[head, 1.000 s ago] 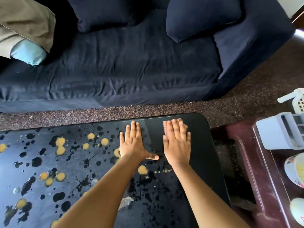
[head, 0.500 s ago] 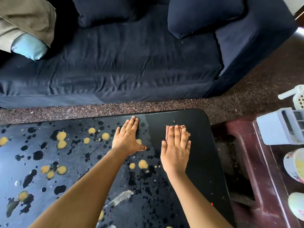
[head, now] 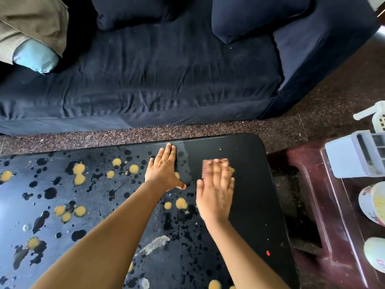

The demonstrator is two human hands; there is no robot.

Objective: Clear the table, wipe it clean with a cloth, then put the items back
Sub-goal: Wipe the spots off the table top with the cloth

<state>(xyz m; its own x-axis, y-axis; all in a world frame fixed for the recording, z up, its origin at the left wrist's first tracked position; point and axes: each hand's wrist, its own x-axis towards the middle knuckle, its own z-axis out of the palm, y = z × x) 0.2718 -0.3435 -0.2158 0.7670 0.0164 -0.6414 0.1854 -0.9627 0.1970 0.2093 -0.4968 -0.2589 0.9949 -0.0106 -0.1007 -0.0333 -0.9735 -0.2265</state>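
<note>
- Forearms, both bare, reach up from the bottom edge over a black table (head: 252, 205) patterned with yellow spots (head: 78, 174) and dark blotches across its left and middle part.
- Near the forearms a pale grey smear (head: 155, 245) lies on the tabletop, and a small red speck (head: 268, 253) sits close to the right edge.
- Right hand (head: 214, 197) lies palm down with its fingers stretched out straight, pressing on a pink cloth (head: 207, 166). The hand is blurred, and only the cloth's far and left edges show past the fingertips.
- Cloth and hand sit on the plain black stretch of the table's far right part.
- Left hand (head: 164, 170) rests flat on the tabletop just beside the right one, fingers straight and together, thumb spread toward the right hand, holding nothing. It does not touch the cloth.
- To the right, a dark red side table (head: 337, 236) carries a white plastic container (head: 354, 157) and two pale cups (head: 373, 203), all partly cut off by the frame.
- Beyond the table's far edge runs a strip of speckled brown floor (head: 208, 130).
- Farthest off stands a dark blue sofa (head: 166, 80) with two matching cushions (head: 256, 15), and at its left end a light blue pillow (head: 35, 57) lies under brown fabric (head: 31, 24).
</note>
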